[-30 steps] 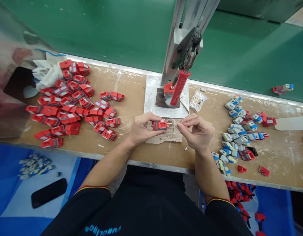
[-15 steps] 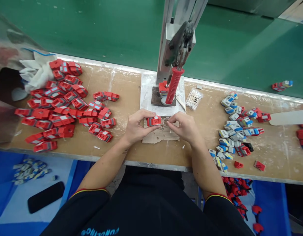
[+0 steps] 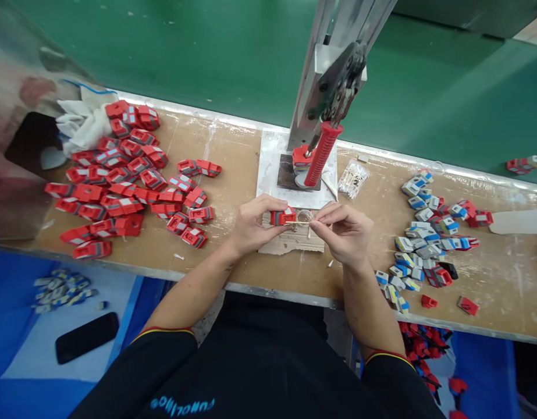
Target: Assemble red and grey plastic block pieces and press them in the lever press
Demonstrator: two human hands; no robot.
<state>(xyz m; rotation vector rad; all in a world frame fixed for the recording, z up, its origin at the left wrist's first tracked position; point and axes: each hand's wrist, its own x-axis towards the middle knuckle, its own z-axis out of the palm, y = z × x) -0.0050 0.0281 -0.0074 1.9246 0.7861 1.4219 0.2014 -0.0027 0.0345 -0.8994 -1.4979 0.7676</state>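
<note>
My left hand (image 3: 258, 224) grips a red and grey plastic toy part (image 3: 283, 216) between thumb and fingers, just in front of the press. Pinched in my right hand (image 3: 343, 228) is a thin cotton swab (image 3: 298, 222), lying level with its far end at the red part. Below them is a scrap of cardboard (image 3: 274, 246), where a small clear round dish (image 3: 303, 216) and a few tiny metal bits (image 3: 294, 228) lie between my hands. Another swab (image 3: 309, 233) leans by the dish.
A lever press with a red handle (image 3: 324, 154) stands behind my hands, a red part (image 3: 301, 156) under it. Many red parts (image 3: 120, 189) cover the left; white-blue parts (image 3: 419, 238) lie right. A bag of swabs (image 3: 353, 178) sits beside the press. A phone (image 3: 87, 337) lies lower left.
My right hand has come up from the small dish with the swab, whose end is now at the red part. My left hand still holds that part. The whole view has shifted slightly.
</note>
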